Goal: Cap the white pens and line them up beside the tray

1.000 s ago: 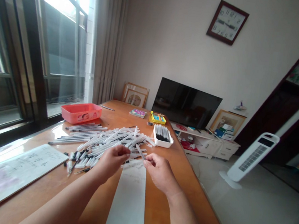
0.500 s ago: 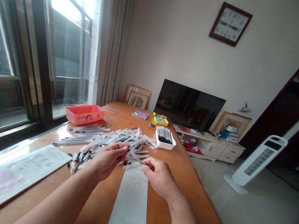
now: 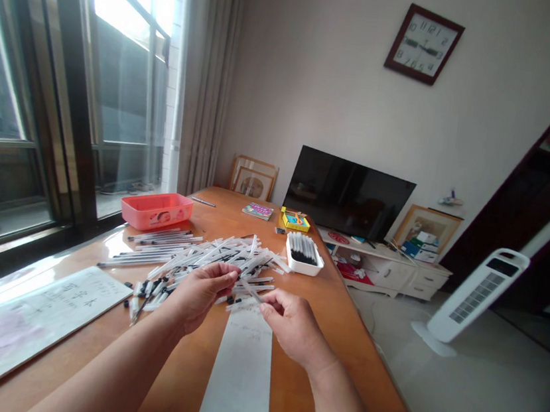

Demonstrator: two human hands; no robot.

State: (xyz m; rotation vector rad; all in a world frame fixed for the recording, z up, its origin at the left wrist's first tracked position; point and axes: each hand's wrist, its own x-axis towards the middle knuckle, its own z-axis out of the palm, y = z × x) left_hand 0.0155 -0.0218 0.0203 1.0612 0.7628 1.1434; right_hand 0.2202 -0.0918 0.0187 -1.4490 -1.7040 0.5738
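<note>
My right hand (image 3: 293,322) is closed on one end of a clear pen barrel (image 3: 251,291), which slants up toward my left hand. The fingertips of my left hand (image 3: 207,291) are pinched together close to the barrel's far end; anything between them is too small to make out. Just beyond both hands lies a loose pile of pen barrels (image 3: 219,254), white and clear with black parts among them. Short caps (image 3: 159,287), some black and some whitish, are scattered by my left wrist. Under the hands a long strip of paper (image 3: 239,375) lies on the table.
A red plastic basket (image 3: 154,212) stands at the back left, and a white box (image 3: 305,266) packed with pens at the right edge. A writing pad (image 3: 30,323) lies at left. Further back are a booklet (image 3: 257,211) and a yellow box (image 3: 296,221).
My left hand has shifted slightly right, toward the end of the pen barrel. My right hand has stayed in nearly the same place with the barrel.
</note>
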